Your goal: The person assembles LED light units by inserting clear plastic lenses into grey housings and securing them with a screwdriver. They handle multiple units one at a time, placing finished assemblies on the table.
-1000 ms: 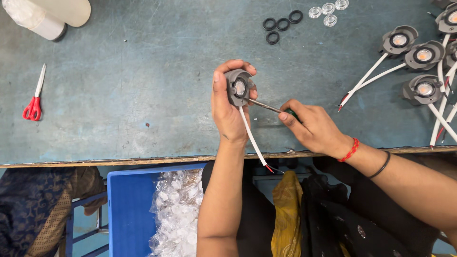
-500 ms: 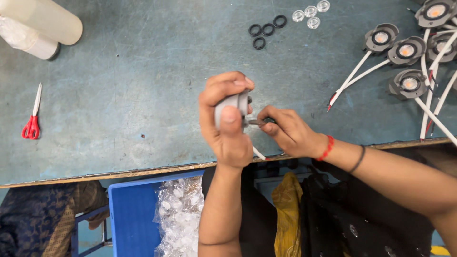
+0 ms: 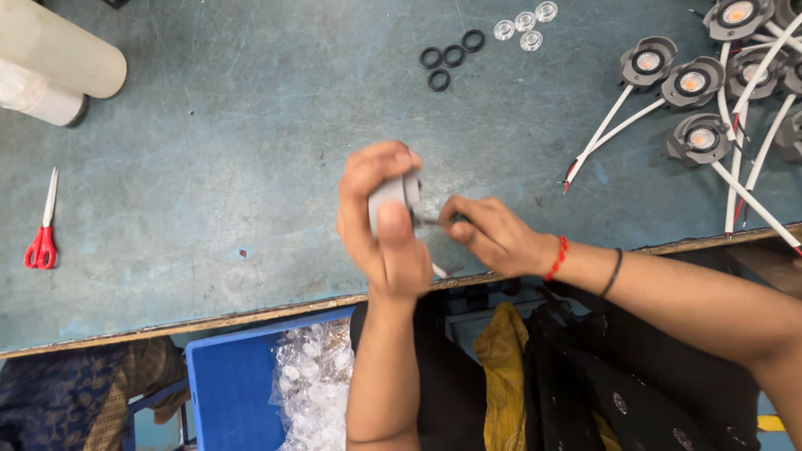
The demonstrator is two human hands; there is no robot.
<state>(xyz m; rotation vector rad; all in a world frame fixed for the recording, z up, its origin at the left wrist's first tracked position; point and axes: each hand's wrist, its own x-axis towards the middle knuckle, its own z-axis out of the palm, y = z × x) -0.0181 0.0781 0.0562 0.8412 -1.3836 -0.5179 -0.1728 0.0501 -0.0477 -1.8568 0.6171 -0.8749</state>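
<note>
Above the near edge of the bench, whose worn blue-green top is scuffed and stained, the left hand is clenched around a small grey lamp housing, round and matte, thumb pressed up its side. The right hand pinches a thin metal tool, its tip touching the housing's side. A white wire shows just below the left hand.

Toward the far right corner lie more grey housings with amber centres and long white leads. Near the far edge sit four black rubber rings and, beside them, four clear round lenses. Red-handled scissors lie by the left edge, and two pale, smooth cylinders rest at the far left corner. Below the near edge stands a blue plastic bin holding a crinkled clear bag.
</note>
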